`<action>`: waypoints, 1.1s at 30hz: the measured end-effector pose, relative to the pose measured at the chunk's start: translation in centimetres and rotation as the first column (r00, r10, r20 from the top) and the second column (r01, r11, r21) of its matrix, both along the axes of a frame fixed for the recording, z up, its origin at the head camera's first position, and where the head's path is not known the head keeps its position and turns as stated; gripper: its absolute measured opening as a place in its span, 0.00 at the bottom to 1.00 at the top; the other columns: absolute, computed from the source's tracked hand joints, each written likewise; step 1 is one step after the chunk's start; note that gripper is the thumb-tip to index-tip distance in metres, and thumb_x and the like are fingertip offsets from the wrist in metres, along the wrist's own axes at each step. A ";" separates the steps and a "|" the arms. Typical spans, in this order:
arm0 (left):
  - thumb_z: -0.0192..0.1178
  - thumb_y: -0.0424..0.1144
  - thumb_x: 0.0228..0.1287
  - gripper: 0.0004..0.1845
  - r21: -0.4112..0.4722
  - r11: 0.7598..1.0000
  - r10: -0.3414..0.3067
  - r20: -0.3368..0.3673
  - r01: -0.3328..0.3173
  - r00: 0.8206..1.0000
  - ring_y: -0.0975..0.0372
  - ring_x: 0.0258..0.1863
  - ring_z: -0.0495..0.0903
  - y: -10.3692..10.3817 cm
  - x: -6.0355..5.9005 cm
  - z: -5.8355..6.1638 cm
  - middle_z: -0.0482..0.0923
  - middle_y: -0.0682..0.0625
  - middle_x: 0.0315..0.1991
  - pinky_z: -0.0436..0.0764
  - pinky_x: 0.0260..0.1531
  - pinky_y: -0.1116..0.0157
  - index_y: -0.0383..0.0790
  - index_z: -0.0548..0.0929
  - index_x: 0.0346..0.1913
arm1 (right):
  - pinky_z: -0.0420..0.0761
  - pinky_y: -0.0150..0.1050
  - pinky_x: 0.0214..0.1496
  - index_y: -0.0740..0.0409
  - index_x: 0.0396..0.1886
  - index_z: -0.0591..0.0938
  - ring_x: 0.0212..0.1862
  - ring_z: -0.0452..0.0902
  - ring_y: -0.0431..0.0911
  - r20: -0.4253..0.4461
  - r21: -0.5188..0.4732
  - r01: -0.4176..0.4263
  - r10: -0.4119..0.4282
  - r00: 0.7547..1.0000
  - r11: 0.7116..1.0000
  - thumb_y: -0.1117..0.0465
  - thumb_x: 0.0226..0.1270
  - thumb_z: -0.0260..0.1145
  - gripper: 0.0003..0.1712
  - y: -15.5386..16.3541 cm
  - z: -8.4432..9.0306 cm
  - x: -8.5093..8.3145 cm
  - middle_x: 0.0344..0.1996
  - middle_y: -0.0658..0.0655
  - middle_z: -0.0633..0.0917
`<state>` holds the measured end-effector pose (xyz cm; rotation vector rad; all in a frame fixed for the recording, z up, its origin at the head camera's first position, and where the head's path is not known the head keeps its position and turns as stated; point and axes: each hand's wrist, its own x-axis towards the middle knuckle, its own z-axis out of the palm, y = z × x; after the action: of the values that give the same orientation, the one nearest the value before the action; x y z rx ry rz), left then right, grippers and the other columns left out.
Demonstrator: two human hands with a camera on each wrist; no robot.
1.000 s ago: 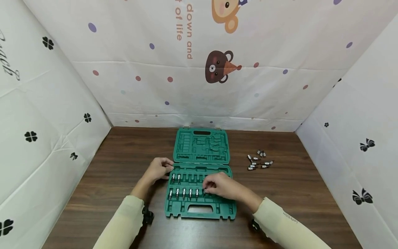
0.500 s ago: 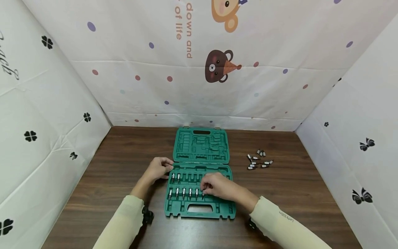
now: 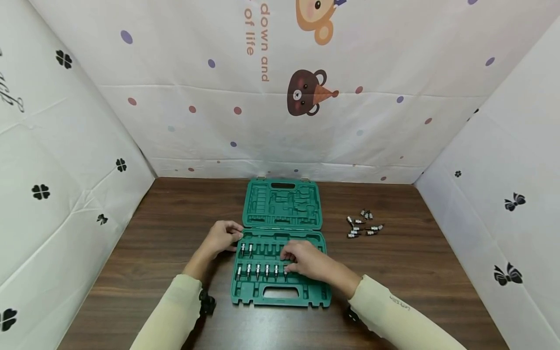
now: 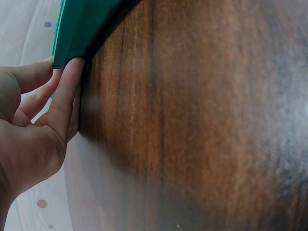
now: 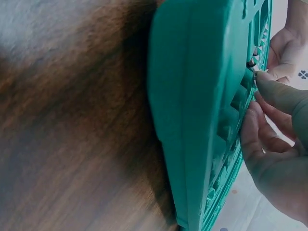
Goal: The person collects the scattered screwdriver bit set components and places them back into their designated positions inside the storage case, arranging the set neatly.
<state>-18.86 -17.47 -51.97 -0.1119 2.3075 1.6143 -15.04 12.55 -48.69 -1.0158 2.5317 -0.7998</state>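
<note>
Green plastic forms the case (image 3: 249, 294), which we find lying unfolded near the middle of a dark wood-grain worktop (image 3: 183, 199), its lid (image 3: 282, 206) laid back towards the far edge.

We record the left hand (image 3: 222, 236) at the upper left corner of the tray half; in the left wrist view its thumb and a finger pinch the rim from two sides. We record the right hand (image 3: 304, 259) above the tray, thumb against a metal bit (image 3: 286, 275) at the right end of the lower row. Its forefinger stands apart from the thumb, and in the right wrist view the other fingers bend near the case side without a grip on it that we can see. The two hands are apart from each other.

To the left of that bit we count five seated bits (image 3: 258, 271), side by side with tips towards the near edge; two upper-row bits (image 3: 251, 250) occupy the left end. Well apart, right of the case, we note a scatter of loose bits (image 3: 355, 232) on the worktop.

Pale yellow sleeves (image 3: 170, 311) cover both forearms. White printed cloth (image 3: 175, 97) encloses the worktop at the back and sides.
</note>
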 end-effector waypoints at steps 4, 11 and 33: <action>0.59 0.28 0.75 0.10 0.000 1.000 -0.001 0.002 0.001 1.000 0.56 0.40 0.83 0.0 0.0 0.0 0.80 0.40 0.44 0.90 0.37 0.58 0.31 0.83 0.54 | 0.83 0.32 0.43 0.55 0.45 0.87 0.42 0.80 0.42 0.004 0.019 0.018 -0.018 1.000 1.000 0.62 0.63 0.78 0.12 -0.1 0.1 -0.2 0.41 0.51 0.84; 0.59 0.29 0.76 0.10 -0.005 1.000 -0.005 0.002 0.005 1.000 0.56 0.40 0.83 0.1 -0.1 0.0 0.80 0.40 0.45 0.90 0.36 0.58 0.31 0.83 0.54 | 0.82 0.33 0.41 0.52 0.41 0.87 0.40 0.80 0.41 0.051 0.033 0.069 -0.070 0.996 0.997 0.63 0.60 0.80 0.11 -0.6 0.4 -0.4 0.38 0.49 0.85; 0.59 0.28 0.75 0.09 -0.004 1.000 0.001 -0.006 -0.001 1.000 0.56 0.39 0.83 0.0 0.0 -0.3 0.80 0.39 0.44 0.90 0.35 0.58 0.30 0.83 0.53 | 0.82 0.33 0.40 0.52 0.35 0.86 0.37 0.77 0.37 0.075 0.095 0.092 -0.100 0.992 0.991 0.62 0.61 0.79 0.08 -1.5 0.7 -0.7 0.34 0.48 0.84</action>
<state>-18.91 -17.48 -52.22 -0.1093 2.3153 1.6122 -15.78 11.07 -47.96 -0.8221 2.5398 -0.7271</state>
